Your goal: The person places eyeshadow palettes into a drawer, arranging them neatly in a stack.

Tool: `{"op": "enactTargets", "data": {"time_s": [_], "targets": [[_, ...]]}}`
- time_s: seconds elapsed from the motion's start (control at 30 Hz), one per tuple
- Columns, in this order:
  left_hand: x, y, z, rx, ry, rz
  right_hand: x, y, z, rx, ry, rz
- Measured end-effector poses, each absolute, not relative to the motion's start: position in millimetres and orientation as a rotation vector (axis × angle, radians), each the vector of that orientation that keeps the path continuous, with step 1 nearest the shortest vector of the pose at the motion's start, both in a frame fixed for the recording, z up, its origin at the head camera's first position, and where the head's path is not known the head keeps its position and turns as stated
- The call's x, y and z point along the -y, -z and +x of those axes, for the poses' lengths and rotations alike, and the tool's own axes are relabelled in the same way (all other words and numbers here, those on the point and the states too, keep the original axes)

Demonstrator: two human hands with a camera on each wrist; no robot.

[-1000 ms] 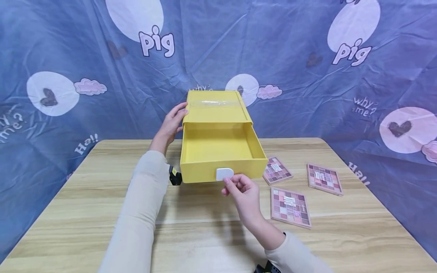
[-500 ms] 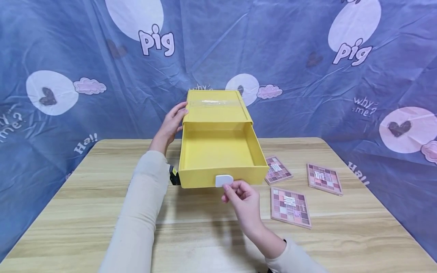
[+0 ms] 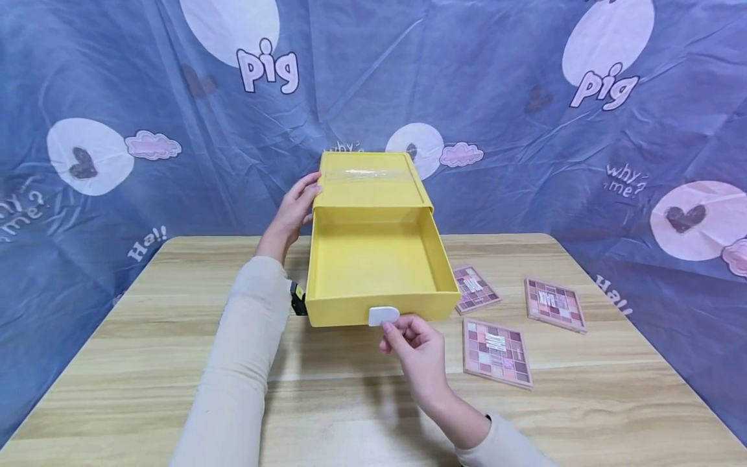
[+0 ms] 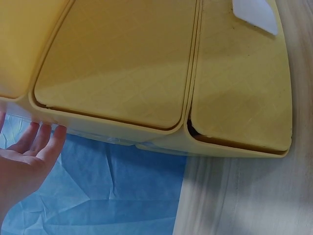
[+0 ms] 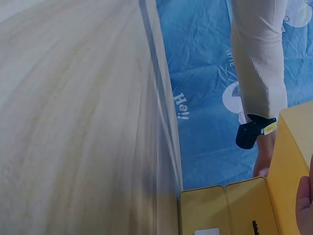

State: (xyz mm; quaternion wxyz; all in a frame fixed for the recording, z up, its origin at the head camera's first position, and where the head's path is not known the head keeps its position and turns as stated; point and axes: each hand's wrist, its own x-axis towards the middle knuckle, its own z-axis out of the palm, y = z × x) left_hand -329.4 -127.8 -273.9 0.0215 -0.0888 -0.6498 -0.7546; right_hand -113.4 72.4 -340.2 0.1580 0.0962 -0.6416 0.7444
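A yellow drawer cabinet [image 3: 370, 194] stands on the table with a strip of clear tape across its top. Its top drawer [image 3: 373, 256] is pulled far out and nothing lies inside. My right hand [image 3: 419, 357] pinches the white tab handle [image 3: 382, 316] on that drawer's front between thumb and fingers. Against the cabinet's upper left side my left hand [image 3: 292, 211] rests, its fingertips at the edge. The left wrist view shows those fingers [image 4: 51, 147] extended against the side wall, beside a closed middle drawer [image 4: 117, 63] and a closed lower drawer [image 4: 239, 78].
To the right on the wooden table [image 3: 589, 395] lie three pink makeup palettes: one beside the drawer [image 3: 475, 290], one nearer the front [image 3: 497, 353], one farther right [image 3: 554, 305]. A blue printed cloth [image 3: 502, 78] hangs behind the table.
The right hand has drawn the top drawer farther out toward the person, most of it in the first half second. The left hand keeps its place on the cabinet; the palettes have not moved.
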Motion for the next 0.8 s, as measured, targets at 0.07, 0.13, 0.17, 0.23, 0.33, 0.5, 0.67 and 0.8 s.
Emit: {"op": "enactTargets", "data": {"time_s": [0.07, 0.13, 0.17, 0.23, 0.33, 0.5, 0.67, 0.8], "targets": [[127.4, 273.9, -329.3, 2.01, 2.341, -0.278, -72.5, 341.8, -113.8, 1.829, -2.127, 0.289], [127.2, 274.1, -329.1, 2.003, 2.344, -0.279, -72.7, 343.2, -114.1, 1.819, -2.126, 0.31], [127.1, 274.1, -329.1, 2.0, 2.346, -0.279, -72.8, 343.9, -114.2, 1.812, -2.128, 0.321], [127.0, 274.0, -328.8, 1.994, 2.348, -0.277, -73.3, 345.5, -114.6, 1.8, -2.13, 0.345], [126.5, 274.1, -328.4, 1.988, 2.349, -0.275, -75.1, 357.0, -120.5, 1.746, -2.136, 0.428], [126.4, 275.2, -328.3, 1.982, 2.348, -0.276, -77.2, 360.3, -121.6, 1.742, -2.124, 0.48], [126.7, 275.7, -327.9, 1.986, 2.337, -0.274, -77.5, 350.8, -114.9, 1.801, -2.091, 0.461], [126.5, 275.8, -327.7, 1.986, 2.337, -0.288, -79.4, 352.4, -114.6, 1.82, -2.056, 0.502]]}}
